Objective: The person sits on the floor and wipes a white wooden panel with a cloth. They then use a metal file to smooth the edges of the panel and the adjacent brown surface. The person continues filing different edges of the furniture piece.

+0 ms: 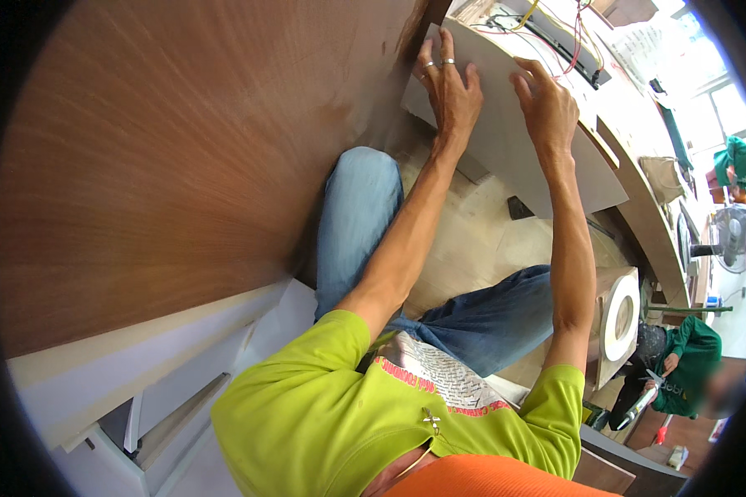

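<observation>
Both my hands are at the upper part of a grey panel.
My left hand point(453, 99) is spread flat on the panel point(510, 157); my right hand point(549, 108) is half-curled near its edge, and I can't tell whether it grips. The panel leans before me, beside a curved counter point(638, 190) with loose wires point(574, 58). Farther right sits a wooden box point(608, 286) with a white ring point(609, 335), contents hidden.
</observation>
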### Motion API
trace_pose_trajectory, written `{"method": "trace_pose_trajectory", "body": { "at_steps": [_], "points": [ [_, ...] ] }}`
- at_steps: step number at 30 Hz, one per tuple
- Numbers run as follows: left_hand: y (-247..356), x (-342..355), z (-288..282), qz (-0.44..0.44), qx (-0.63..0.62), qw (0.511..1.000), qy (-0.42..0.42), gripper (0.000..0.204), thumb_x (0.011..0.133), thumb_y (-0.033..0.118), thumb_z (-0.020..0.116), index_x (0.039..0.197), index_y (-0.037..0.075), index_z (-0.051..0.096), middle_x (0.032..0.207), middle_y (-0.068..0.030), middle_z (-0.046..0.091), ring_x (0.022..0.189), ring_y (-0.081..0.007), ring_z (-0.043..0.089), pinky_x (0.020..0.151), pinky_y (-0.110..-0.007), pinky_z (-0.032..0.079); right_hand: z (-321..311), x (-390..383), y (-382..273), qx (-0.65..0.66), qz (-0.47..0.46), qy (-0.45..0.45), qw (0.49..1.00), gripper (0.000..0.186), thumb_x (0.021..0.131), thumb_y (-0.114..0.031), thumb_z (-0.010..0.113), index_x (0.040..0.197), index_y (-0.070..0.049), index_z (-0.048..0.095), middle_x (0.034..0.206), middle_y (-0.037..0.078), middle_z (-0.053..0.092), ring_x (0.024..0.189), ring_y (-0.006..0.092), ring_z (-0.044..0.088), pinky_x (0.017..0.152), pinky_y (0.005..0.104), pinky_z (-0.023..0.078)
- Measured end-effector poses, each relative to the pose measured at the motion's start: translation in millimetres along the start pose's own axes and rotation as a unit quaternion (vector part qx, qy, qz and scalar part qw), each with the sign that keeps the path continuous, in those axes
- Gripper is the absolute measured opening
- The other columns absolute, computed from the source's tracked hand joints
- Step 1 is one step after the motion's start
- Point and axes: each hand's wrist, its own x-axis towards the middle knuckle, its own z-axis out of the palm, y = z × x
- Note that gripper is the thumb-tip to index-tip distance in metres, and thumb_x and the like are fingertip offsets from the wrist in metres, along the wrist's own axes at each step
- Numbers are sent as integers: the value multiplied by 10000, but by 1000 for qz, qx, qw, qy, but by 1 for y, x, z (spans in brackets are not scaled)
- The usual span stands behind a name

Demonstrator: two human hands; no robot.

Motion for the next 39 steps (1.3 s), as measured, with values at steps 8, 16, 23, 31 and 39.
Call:
{"method": "trace_pose_trajectory", "body": {
  "at_steps": [8,16,23,31,39],
  "points": [
    [4,7,-13,-22,-3,998,-54,816,864,36,741,1583,89,359,1439,-239,331,1271,-470,373,1075,-567,395,0,3,3,-25,10,-19,999,252,941,-300,732,1181,-233,690,846,66,772,736,253,760,672,394,586],
    [-21,-25,14,-20,-70,997,-3,806,901,107,739,1571,-23,311,1522,-268,312,1406,-445,319,1145,-560,323,6,2,17,3,6,-16,1000,269,956,-336,708,1205,-242,677,889,70,776,764,294,749,702,418,580],
    [-54,-84,28,-114,-106,988,24,908,902,190,767,1594,-47,228,1543,-316,272,1417,-464,323,1176,-530,288,1,0,9,-12,-3,-14,1000,272,958,-330,698,1222,-266,683,893,63,775,807,299,750,731,425,580],
    [-57,-79,29,-155,-142,978,-16,973,898,269,786,1599,-59,197,1594,-321,207,1495,-468,238,1214,-532,245,1,4,9,-8,9,-27,1000,287,963,-317,697,1247,-272,684,878,65,777,790,286,756,737,429,589],
    [-91,-127,45,-344,-237,908,-19,1037,871,316,833,1614,-7,185,1589,-243,308,1495,-367,299,1217,-498,269,4,8,13,-15,-14,-9,1000,290,963,-368,699,1245,-302,692,841,75,771,736,262,754,683,414,589]
  ]
}}
